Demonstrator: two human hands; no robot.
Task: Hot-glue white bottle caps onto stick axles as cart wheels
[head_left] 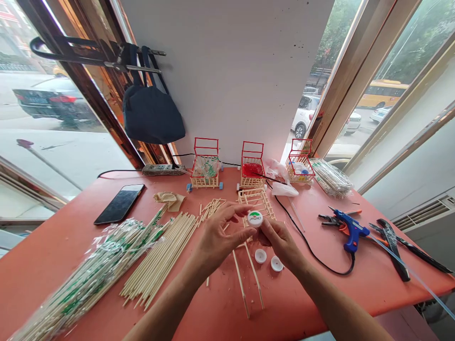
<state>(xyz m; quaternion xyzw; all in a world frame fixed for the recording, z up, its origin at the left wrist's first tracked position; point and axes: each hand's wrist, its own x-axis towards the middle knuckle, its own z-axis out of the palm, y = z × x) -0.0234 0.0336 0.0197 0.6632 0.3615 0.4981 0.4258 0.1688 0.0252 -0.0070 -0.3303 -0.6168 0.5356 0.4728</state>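
Observation:
Both hands meet over the middle of the red table (pixel 53 246). My left hand (pixel 218 234) and my right hand (pixel 280 241) together pinch a white bottle cap with a green label (pixel 255 218), held just above a small wooden stick frame (pixel 256 201). Two more white caps (pixel 260 255) (pixel 276 264) lie on the table right below my hands, beside a two-stick ladder piece (pixel 249 279).
Loose bamboo sticks (pixel 163 253) and wrapped chopstick packs (pixel 95 270) cover the left. A phone (pixel 120 203) lies far left. Three red-framed stick carts (pixel 205 166) (pixel 252 166) (pixel 300 163) stand at the back. A blue glue gun (pixel 350 232), pliers (pixel 332 220) and black cutters (pixel 394 241) lie at the right.

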